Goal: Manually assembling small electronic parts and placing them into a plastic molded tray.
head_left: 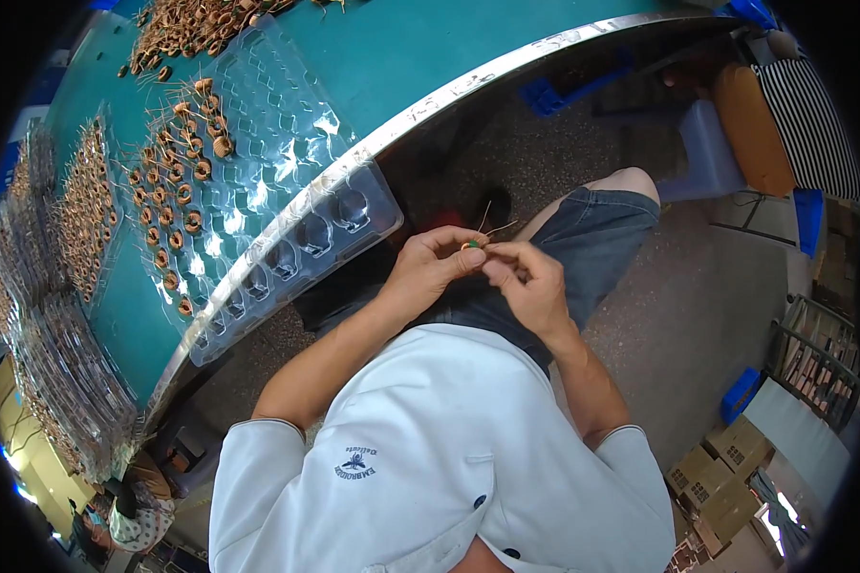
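Note:
Above my lap I hold a small ring coil [472, 245], green with copper-coloured winding, and thin wire ends stick out from it up and to the right. My left hand [422, 275] pinches it between thumb and fingertips. The closed fingers of my right hand [537, 289] meet it from the other side, on the coil or its wire; the exact grip is partly hidden. Left of my hands, a clear plastic tray [291, 100] lies on the green table, with rows of copper ring coils [177, 172] filling its left part and bare pockets on its right.
A heap of loose coils [196, 29] lies at the far side of the green table [401, 43]. Tall stacks of filled trays [53, 334] stand at the left. The tray overhangs the metal table edge [430, 107]. Cardboard boxes [721, 468] sit at the lower right.

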Tool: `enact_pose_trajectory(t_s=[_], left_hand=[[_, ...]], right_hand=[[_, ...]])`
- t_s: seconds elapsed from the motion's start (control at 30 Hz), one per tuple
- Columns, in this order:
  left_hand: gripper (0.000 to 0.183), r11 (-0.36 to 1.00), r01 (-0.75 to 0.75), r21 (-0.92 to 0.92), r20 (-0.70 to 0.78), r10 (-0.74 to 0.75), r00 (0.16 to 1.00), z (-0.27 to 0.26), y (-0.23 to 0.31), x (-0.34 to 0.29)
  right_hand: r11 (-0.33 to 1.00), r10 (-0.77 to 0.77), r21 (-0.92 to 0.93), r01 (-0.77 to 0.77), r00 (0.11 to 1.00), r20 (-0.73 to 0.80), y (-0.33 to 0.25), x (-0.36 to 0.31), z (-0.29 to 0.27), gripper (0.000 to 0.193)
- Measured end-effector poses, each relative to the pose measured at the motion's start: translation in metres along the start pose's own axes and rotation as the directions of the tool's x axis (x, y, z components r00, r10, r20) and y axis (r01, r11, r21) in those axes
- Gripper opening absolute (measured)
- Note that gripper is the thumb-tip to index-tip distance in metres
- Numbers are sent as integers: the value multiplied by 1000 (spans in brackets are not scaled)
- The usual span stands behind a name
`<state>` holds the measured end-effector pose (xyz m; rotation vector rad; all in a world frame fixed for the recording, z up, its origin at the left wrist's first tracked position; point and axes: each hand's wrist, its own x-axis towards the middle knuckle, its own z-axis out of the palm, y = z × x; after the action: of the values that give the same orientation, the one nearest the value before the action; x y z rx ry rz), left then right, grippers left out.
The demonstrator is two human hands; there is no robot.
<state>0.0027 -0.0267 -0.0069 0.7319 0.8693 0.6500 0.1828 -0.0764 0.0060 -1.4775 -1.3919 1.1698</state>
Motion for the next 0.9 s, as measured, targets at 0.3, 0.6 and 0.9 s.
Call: enact_pose_trajectory(t_s=[0.3, 0.6, 0.9], left_hand=[[33, 965, -43, 260, 102, 17, 995, -3, 10, -7], [25, 894, -76, 442, 6, 82, 997, -2, 13, -7], [23, 1000, -5, -28, 6, 5, 1000, -3, 21, -14]], right_hand=[[996, 50, 73, -53, 998, 39, -7, 28, -4, 15], [978, -208, -9, 208, 976, -66, -4, 26, 5, 7], [915, 41, 404, 6, 993, -108, -36, 23, 6, 30]])
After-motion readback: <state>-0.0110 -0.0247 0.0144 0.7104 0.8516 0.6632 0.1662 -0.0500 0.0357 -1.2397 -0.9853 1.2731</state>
